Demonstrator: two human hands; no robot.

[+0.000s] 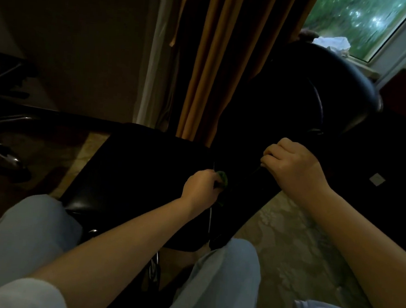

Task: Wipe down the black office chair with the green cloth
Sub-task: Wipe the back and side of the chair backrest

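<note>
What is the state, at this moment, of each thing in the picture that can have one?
left hand: grips the green cloth
green cloth: bunched, mostly hidden by the fingers, against the chair
right hand: grips the armrest
armrest: held at its far end
black office chair: seat bare
curtain: hanging in folds

Two hands (pixel 201 187) (pixel 293 168), one green cloth (pixel 222 177)
</note>
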